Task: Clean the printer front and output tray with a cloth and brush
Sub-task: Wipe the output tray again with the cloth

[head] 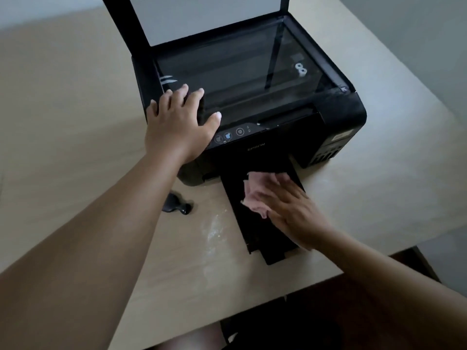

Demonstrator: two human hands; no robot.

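A black printer stands on a beige table with its scanner lid raised. Its black output tray is pulled out toward me. My right hand lies flat on the tray and presses a crumpled pink cloth against it. My left hand rests with fingers spread on the printer's front left corner, partly over the scanner glass and the control panel. A small black brush lies on the table left of the tray, untouched.
The beige table has a whitish dusty smear between the brush and the tray. The table's near edge runs diagonally at the lower right, with a dark chair or floor below it.
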